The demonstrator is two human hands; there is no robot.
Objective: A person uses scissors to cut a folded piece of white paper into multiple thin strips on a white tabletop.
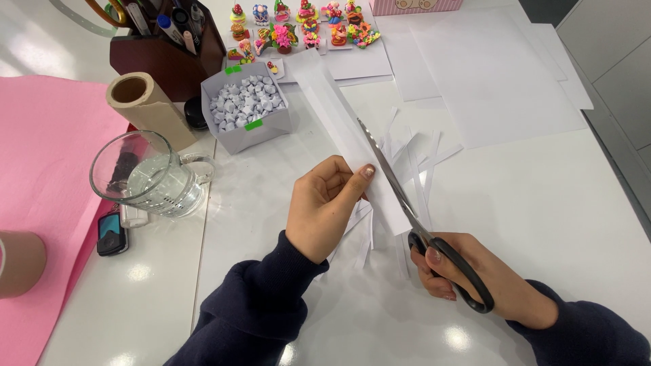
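Currently, head view: left hand [324,207] pinches a long white paper strip [352,146] at centre frame, thumb on top, fingers curled under. Right hand [475,274] is closed through the black handles of scissors [400,193]; blades lie along the strip's right edge, running toward upper centre. Step in hand, as judged: slitting a narrow sliver lengthwise off the strip. Next move likely calls for steady tension from the pinch and blades kept parallel to the edge.

Cut slivers [417,159] lie fanned under and right of the strip. Surface is a glossy white table [576,203]. Upper left: white box of small folded stars [246,102], cardboard tube [146,105], glass jug [152,176] with water, pen holder [169,47]. Pink sheet [41,169] covers the left edge. Top centre: colourful figurines [305,30]. Loose white sheets [488,74] at upper right.
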